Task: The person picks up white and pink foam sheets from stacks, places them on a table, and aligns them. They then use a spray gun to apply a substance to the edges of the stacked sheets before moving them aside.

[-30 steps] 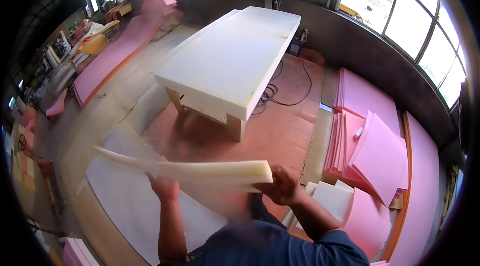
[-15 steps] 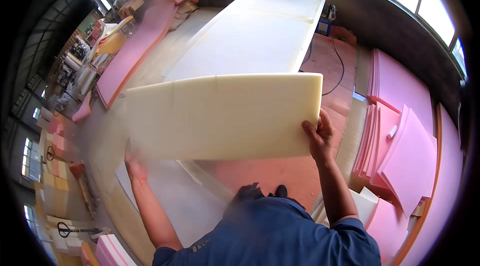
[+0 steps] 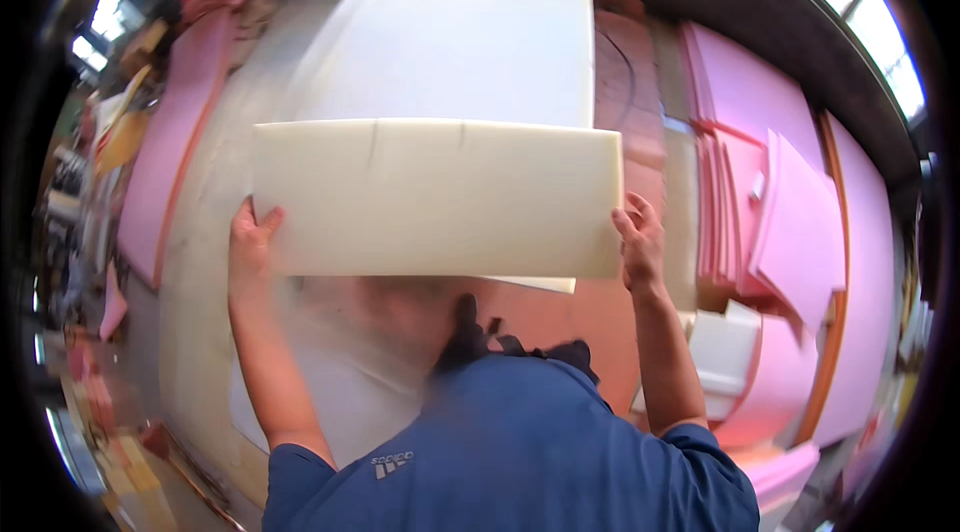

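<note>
A cream-coloured rectangular foam sheet (image 3: 430,200) is held up in front of me, its broad face toward me and its long side running left to right. My left hand (image 3: 254,232) grips its left edge low down, thumb on the near face and the other fingers mostly hidden behind. At the right edge my right hand (image 3: 642,240) pinches the sheet between thumb and fingers. Two short dark marks show at the sheet's top edge. Beyond it lies a large stack of white foam sheets (image 3: 470,32), partly covered by the held sheet.
Pink foam sheets (image 3: 795,222) lean in layers at the right, near a long wooden edge strip (image 3: 835,272). A long pink slab (image 3: 175,147) stretches along the left. A reddish floor covering (image 3: 590,342) lies below me, with a white sheet (image 3: 330,392) at lower left.
My view has turned, shifting the surroundings leftward. The cream sheet has come a little nearer level, and my left hand now shows higher along its left edge. Both hands keep hold.
</note>
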A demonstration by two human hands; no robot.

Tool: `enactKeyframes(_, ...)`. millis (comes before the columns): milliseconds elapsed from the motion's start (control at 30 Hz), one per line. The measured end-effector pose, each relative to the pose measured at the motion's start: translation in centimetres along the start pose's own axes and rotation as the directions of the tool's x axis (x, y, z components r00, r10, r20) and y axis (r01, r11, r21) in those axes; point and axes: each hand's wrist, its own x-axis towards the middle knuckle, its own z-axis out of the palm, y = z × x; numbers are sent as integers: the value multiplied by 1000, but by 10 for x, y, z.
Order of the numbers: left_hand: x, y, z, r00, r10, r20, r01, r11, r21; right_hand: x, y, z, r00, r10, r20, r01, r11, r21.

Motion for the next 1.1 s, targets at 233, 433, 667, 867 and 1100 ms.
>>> enactKeyframes(233,98,-16,-25,984,-120,128,122,992,-14,-16,3,53,953,171,-251,-226,952,-208)
enactKeyframes(433,144,-72,-52,967,-193,168,179,979,96,-6,38,66,958,48,-282,-151,921,-358)
enactKeyframes(667,160,-107,-61,956,-225,188,202,970,137,23,65,70,981,32,-194,-106,915,-388)
enactKeyframes(867,154,-117,-53,954,-233,189,217,971,105,28,66,68,979,18,-201,-112,877,-468)
enactKeyframes(1100,149,-115,-44,958,-227,175,213,972,97,30,66,66,975,58,-212,-160,851,-501)
